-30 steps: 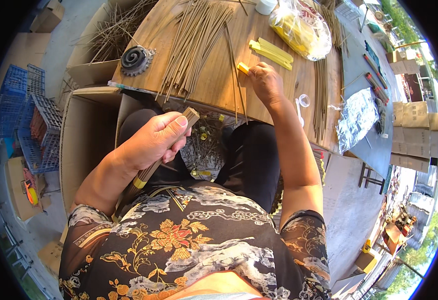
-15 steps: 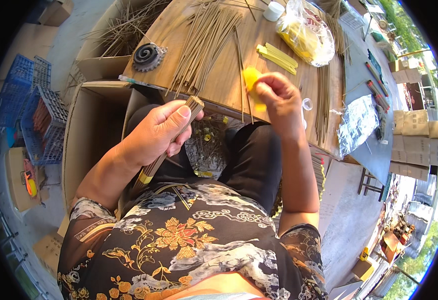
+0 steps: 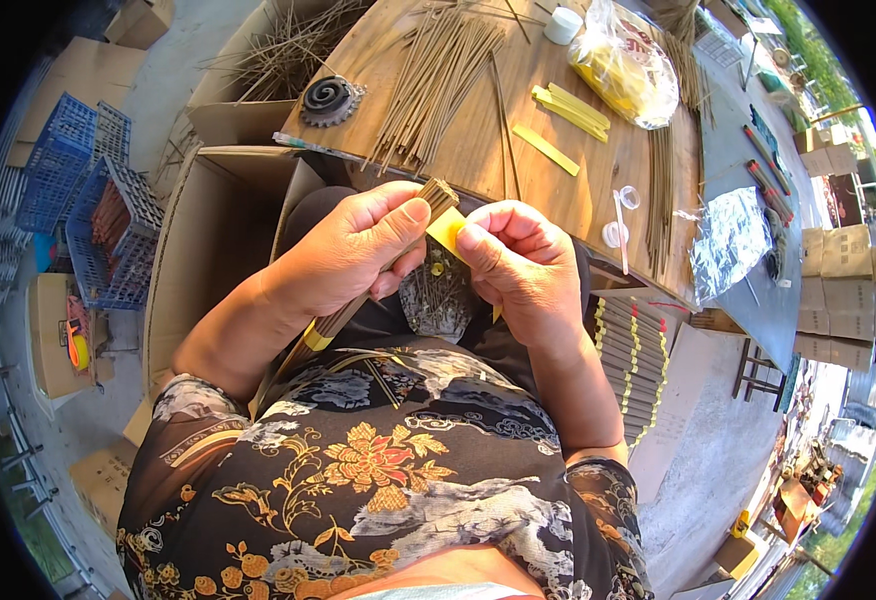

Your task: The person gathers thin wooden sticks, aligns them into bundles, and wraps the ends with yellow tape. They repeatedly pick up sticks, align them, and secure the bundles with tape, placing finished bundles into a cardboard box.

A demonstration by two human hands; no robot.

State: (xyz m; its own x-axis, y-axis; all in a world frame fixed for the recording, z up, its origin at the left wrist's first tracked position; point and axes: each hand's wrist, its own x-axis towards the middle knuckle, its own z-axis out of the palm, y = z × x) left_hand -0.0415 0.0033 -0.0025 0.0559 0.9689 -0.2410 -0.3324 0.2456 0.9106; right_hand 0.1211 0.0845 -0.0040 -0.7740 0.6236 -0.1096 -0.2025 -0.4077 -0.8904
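The wooden table (image 3: 598, 190) fills the top of the view, loose sticks (image 3: 428, 85) fanned over it. Just below its near edge, the left hand (image 3: 348, 255) is wrapped around a bundle of sticks (image 3: 438, 195), one end poking out past the thumb. The right hand (image 3: 523, 265) pinches a yellow paper strip (image 3: 448, 230) against that end. The bundle looks light and stiff but brittle, best gripped mid-length; the strip is flimsy. Most of the bundle is hidden by the palm and forearm.
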